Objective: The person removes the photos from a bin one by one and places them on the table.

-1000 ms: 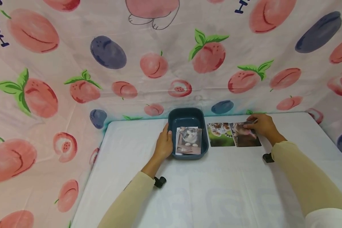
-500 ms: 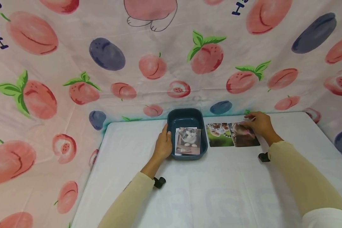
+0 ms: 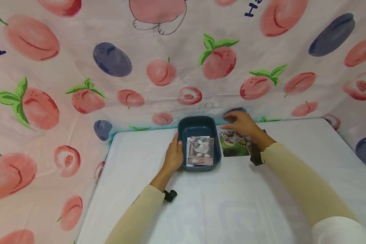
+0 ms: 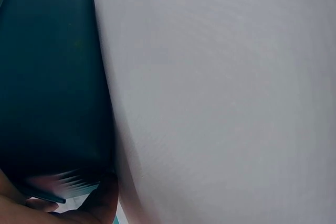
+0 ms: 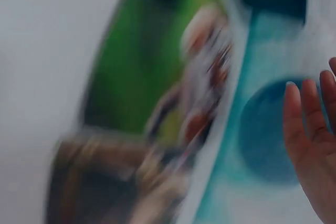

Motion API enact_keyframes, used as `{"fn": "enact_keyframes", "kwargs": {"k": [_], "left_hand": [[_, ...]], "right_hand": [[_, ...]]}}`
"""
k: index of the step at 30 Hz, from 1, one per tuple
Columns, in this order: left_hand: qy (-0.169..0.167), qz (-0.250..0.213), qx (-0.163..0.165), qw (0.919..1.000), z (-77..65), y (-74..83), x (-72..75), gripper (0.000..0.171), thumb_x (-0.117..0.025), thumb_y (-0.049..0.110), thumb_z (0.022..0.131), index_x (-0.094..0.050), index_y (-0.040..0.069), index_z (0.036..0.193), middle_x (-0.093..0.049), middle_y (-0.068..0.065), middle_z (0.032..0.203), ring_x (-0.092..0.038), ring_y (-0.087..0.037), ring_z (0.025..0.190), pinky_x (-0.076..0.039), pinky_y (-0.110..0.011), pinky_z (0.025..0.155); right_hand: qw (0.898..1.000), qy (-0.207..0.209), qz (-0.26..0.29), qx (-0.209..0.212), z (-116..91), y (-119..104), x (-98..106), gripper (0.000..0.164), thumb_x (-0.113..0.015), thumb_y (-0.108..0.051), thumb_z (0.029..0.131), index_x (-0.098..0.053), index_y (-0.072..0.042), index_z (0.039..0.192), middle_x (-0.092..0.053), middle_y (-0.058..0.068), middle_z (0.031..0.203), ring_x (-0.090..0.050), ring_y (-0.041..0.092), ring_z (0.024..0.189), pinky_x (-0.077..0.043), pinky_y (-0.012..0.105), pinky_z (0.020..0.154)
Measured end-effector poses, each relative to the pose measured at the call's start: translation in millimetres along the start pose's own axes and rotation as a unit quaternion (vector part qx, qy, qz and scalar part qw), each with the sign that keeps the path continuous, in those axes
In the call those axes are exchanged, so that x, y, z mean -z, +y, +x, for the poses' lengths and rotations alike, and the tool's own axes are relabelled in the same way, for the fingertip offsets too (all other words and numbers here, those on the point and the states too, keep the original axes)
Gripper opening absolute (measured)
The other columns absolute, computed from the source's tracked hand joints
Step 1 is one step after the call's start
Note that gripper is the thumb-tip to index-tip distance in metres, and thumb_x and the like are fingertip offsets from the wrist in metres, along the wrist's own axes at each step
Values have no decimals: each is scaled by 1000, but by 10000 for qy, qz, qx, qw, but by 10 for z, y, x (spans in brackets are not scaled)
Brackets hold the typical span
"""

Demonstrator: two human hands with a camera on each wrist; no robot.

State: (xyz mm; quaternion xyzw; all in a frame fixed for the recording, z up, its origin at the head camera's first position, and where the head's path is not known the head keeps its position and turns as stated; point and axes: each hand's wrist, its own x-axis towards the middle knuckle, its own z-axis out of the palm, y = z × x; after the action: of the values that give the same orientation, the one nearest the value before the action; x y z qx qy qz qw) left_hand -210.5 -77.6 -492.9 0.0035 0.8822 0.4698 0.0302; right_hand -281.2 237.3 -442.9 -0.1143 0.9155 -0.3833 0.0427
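Blue-green, rectangular, plastic-looking tray (image 3: 196, 131), held by the left hand (image 3: 174, 154), stands on the white tabletop (image 3: 225, 189) beside a square tiger photo card (image 3: 235, 150). Above the card hovers the right hand (image 3: 245, 125), grip parted, seemingly empty; a low sweep could skew it.

The left sleeve (image 3: 134, 217) is tan with a thin dark line (image 3: 136, 199). The right sleeve (image 3: 303, 181) is tan with white cloth (image 3: 338, 231) above. A small black camera (image 3: 171, 196) sits by each cuff (image 3: 157, 191).
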Motion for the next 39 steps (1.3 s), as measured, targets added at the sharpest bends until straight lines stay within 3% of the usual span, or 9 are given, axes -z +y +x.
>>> {"fn": "enact_keyframes", "kwargs": {"k": [4, 10, 16, 25, 31, 39], "left_hand": [[-6, -2, 39, 10000, 0, -18, -4, 54, -32, 30, 113, -21, 14, 164, -41, -21, 159, -37, -37, 150, -29, -54, 123], [-54, -33, 19, 10000, 4, -24, 5, 54, -32, 31, 113, -21, 15, 164, -42, -21, 158, -39, -38, 148, -29, -55, 123], [-72, -24, -37, 10000, 11, -35, 10, 54, -32, 30, 114, -21, 15, 164, -45, -23, 154, -42, -39, 145, -30, -57, 122], [-113, -25, -2, 9999, 9, -36, 10, 54, -31, 31, 114, -20, 15, 164, -45, -24, 154, -43, -39, 145, -32, -57, 121], [-64, -71, -98, 9999, 16, -25, 10, 54, -32, 29, 113, -22, 13, 164, -46, -25, 153, -43, -39, 145, -32, -56, 121], [-28, 6, -260, 9997, 18, -49, 25, 53, -32, 27, 113, -24, 9, 163, -47, -27, 152, -43, -40, 144, -33, -55, 120]], "right_hand": [[9989, -292, -149, 350, 160, -275, -143, 65, -76, -54, 87, -66, -12, 135, -64, 13, 132, -61, 31, 117, -50, 53, 98], [9929, -1120, -178, 353, 366, -624, -345, 65, -77, -55, 87, -67, -12, 135, -63, 11, 138, -62, 31, 122, -51, 52, 103], [9807, -1646, -920, 512, 531, -871, -526, 59, -75, -54, 88, -72, -10, 128, -70, 10, 131, -64, 30, 123, -50, 49, 106], [9644, -2175, -1502, -27, 621, -930, -761, 48, -71, -49, 94, -77, -8, 118, -76, 8, 116, -69, 26, 105, -56, 43, 96], [9587, -2158, -1799, -446, 630, -931, -887, 43, -73, -47, 92, -78, -9, 114, -76, 7, 114, -70, 24, 103, -58, 41, 92], [9532, -2280, -1957, -318, 628, -959, -931, 33, -76, -44, 91, -80, -15, 106, -76, 2, 107, -69, 19, 96, -58, 37, 87]]}}
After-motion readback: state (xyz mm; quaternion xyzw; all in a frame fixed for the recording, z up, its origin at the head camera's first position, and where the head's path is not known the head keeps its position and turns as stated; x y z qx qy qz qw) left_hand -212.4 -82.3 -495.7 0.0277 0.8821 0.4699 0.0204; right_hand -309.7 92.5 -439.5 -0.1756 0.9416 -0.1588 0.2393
